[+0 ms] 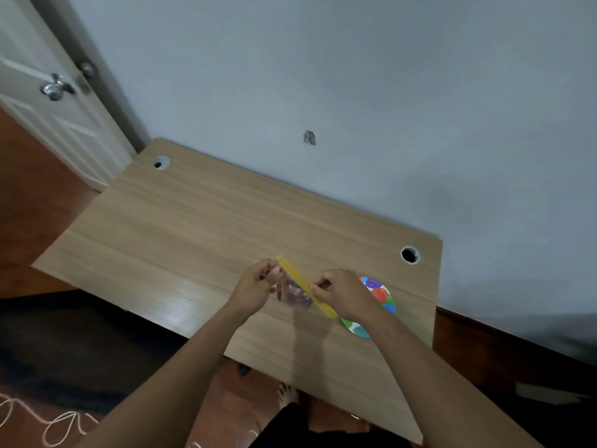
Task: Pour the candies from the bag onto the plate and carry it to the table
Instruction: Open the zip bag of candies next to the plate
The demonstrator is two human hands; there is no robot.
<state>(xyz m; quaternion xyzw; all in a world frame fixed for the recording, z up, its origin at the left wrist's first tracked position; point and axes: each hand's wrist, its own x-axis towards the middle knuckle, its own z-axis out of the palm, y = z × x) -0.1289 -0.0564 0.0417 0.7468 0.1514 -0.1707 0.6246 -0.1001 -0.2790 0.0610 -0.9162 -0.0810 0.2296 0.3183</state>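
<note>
A clear bag (295,294) with a yellow top strip holds reddish candies and hangs just above the wooden desk (181,227). My left hand (258,286) pinches the strip's left end. My right hand (344,294) pinches the strip near its right end. A paper plate (382,297) with coloured dots lies on the desk to the right, partly hidden under my right hand and wrist. No candies show on the visible part of the plate.
The desk stands against a grey wall and has two cable holes (409,254), one at each back corner. A white door (48,101) with a metal handle is at the far left. A dark rug and my foot (287,394) are below the desk's front edge.
</note>
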